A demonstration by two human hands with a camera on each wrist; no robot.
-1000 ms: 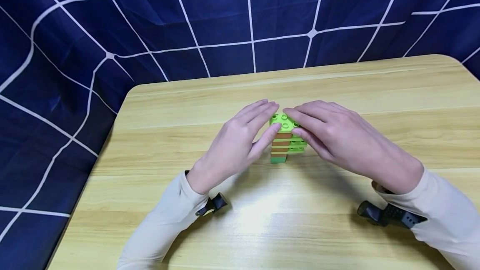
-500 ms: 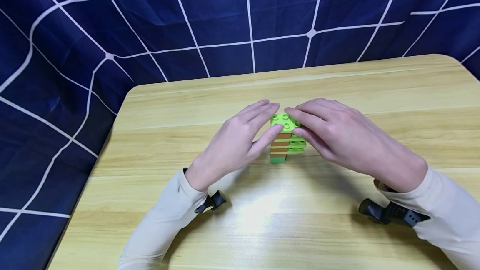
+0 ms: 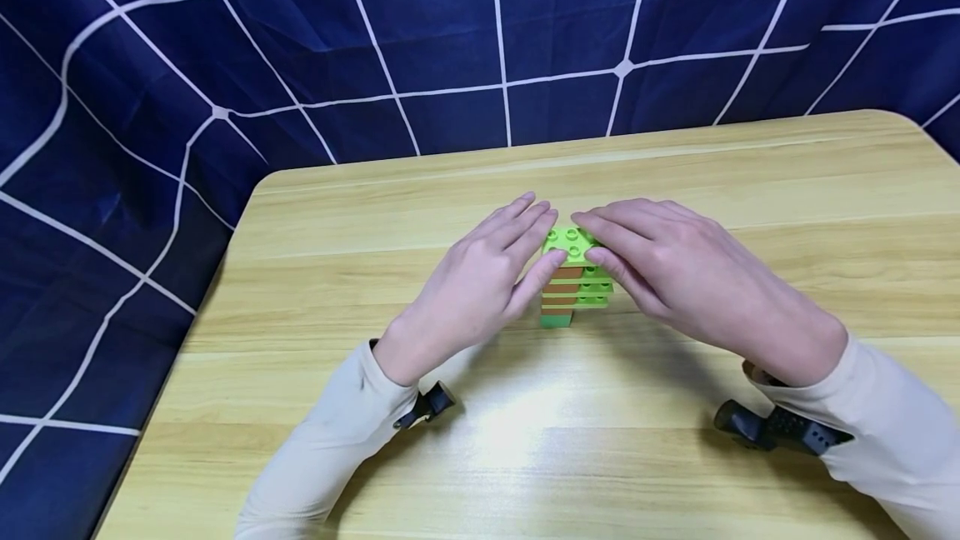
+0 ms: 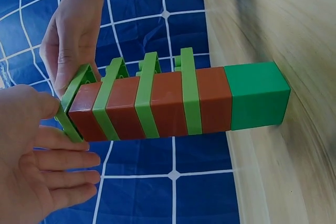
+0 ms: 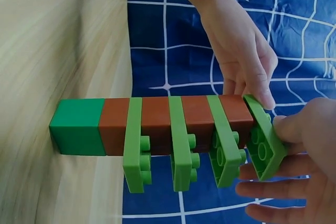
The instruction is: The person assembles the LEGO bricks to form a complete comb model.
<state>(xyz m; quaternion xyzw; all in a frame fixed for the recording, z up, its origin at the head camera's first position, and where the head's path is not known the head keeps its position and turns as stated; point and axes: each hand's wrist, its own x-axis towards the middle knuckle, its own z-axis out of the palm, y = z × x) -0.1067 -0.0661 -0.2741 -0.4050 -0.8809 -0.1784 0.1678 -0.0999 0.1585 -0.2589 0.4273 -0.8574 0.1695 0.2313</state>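
A tower of toy building bricks stands upright on the table. Its lowest piece is a dark green brick (image 4: 257, 95), with brown bricks (image 5: 190, 116) alternating with light green plates (image 5: 179, 150) above it. The plates jut out to the right in the head view. On top, a light green studded plate (image 3: 572, 242) sits tilted against the uppermost brown brick, a gap showing along one side in the right wrist view. My left hand (image 3: 457, 290) pinches its left side between thumb and fingers. My right hand (image 3: 675, 273) pinches its right side, covering the far right corner.
The wooden table (image 3: 360, 457) reaches out around the tower. A dark blue curtain (image 3: 450, 32) with white lines hangs behind and to the left. Black wrist cameras (image 3: 742, 423) stick out below both sleeves, low over the tabletop.
Both hands stay nearly in place around the top plate. The left fingers have spread slightly, and the right fingertips have shifted a little to the right. The tower stands where it was.
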